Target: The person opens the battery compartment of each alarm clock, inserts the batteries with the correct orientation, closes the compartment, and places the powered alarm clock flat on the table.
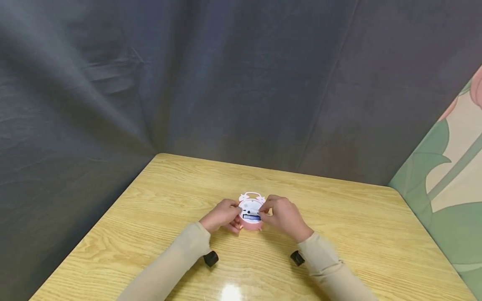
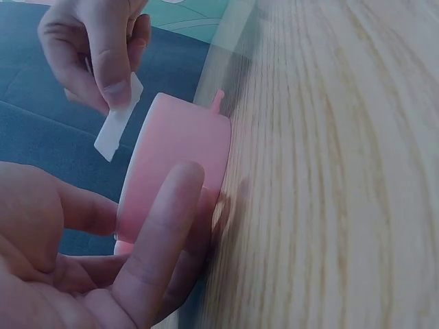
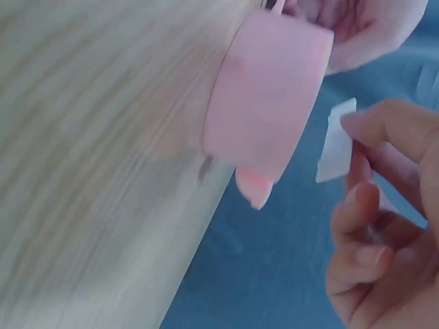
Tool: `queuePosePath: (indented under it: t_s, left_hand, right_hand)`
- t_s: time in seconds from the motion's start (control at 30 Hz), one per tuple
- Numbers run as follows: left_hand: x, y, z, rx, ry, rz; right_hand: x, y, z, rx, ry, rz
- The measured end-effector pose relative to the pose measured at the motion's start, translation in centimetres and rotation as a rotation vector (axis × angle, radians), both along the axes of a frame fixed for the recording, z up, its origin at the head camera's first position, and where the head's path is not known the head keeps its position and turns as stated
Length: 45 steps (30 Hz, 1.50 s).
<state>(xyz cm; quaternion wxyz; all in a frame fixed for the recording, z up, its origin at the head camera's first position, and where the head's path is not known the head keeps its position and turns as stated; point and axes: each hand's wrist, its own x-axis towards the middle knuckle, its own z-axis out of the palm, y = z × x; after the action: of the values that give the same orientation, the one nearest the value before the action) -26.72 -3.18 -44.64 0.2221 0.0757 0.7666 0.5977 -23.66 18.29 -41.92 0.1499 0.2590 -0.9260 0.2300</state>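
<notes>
Dark, softly creased cloth (image 1: 233,83) hangs at the left and runs across behind the counter (image 1: 169,184), whose top is yellowish, wood-grained and smooth enough to throw back a bright glare near its front. Next comes a beige sleeve (image 1: 165,263), a black block (image 1: 211,258) at its cuff, then the left hand (image 1: 223,214). Its grip is closed about the left side of a pink alarm clock (image 1: 251,225), thumb at the rim and fingers along the side wall.

The clock lies on the counter between the two hands, back upward: a round, shallow drum with a smooth matte pink wall, a white back, twin bells and a looped handle at the far end, and little peg feet at the near end. In the back is an oblong, dark-edged battery compartment (image 1: 244,216), uncovered, with a blue cylindrical battery (image 1: 252,217) lying lengthwise in it.

To the right, the right hand (image 1: 283,214) has a narrow grip, pinching a thin, flat white piece (image 3: 336,147), roughly oblong with small edge notches, just above the clock's back and apart from it. A second beige sleeve (image 1: 335,267) follows, then a wall panel (image 1: 461,188) patterned with green leaves and pink petals.
</notes>
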Motion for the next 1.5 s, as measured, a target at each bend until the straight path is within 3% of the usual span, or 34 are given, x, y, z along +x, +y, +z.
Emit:
queuePosePath:
  t_s: [0.27, 1.0, 1.2, 1.5]
  left_hand:
    - [-0.1, -0.2, 0.0, 0.004, 0.013, -0.028]
    - [-0.1, -0.1, -0.1, -0.002, 0.012, -0.029]
    - [-0.1, 0.0, 0.0, -0.001, 0.011, -0.027]
    - [-0.1, 0.0, -0.2, -0.010, 0.009, -0.023]
  right_hand:
    - [-0.1, -1.6, -0.3, 0.074, 0.018, 0.120]
    - [-0.2, -2.1, -0.9, 0.081, 0.015, 0.052]
    - [-0.4, -2.1, -1.0, 0.040, -0.050, 0.031]
    - [-0.8, -2.1, -1.2, -0.156, -0.314, -0.004]
